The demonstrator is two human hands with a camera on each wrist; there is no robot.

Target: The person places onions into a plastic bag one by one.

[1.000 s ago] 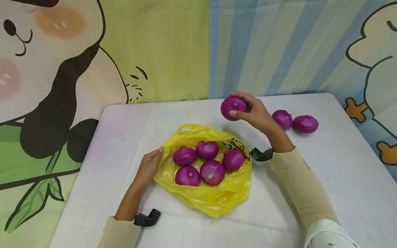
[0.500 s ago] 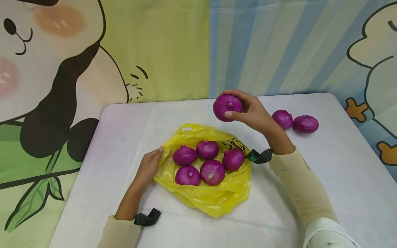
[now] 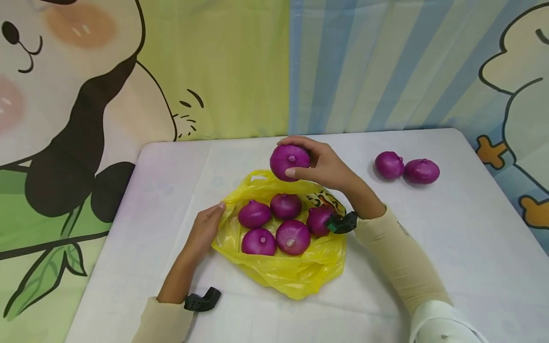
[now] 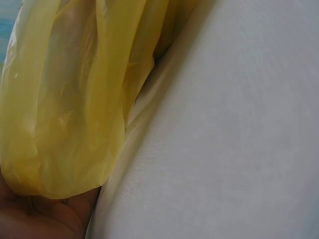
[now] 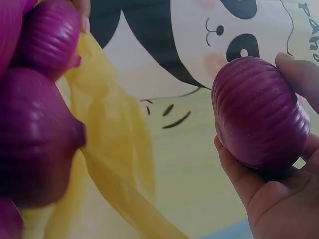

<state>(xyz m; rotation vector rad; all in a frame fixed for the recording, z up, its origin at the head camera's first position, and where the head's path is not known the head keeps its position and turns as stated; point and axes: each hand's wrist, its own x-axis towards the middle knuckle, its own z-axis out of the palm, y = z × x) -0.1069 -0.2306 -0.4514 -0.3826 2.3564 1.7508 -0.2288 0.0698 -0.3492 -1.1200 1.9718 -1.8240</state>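
Note:
A purple onion is gripped between the thumb and fingers of my right hand, just above the far rim of a yellow plastic bag. The right wrist view shows the same ribbed onion in that hand, fingers curled round it. My left hand pinches the bag's left edge, its thumb on top of the plastic. Several purple onions lie inside the spread mouth of the bag. In the left wrist view the bag hangs over the left hand and hides part of its fingers.
Two more onions sit side by side at the back right of the white table. A cartoon-printed cloth hangs behind the table. The right wrist's black camera mount overlaps the rightmost bagged onion in the head view.
My right hand has carried its onion leftward, from beside the bag's far right to over its far rim. The left hand keeps its place on the bag's edge.

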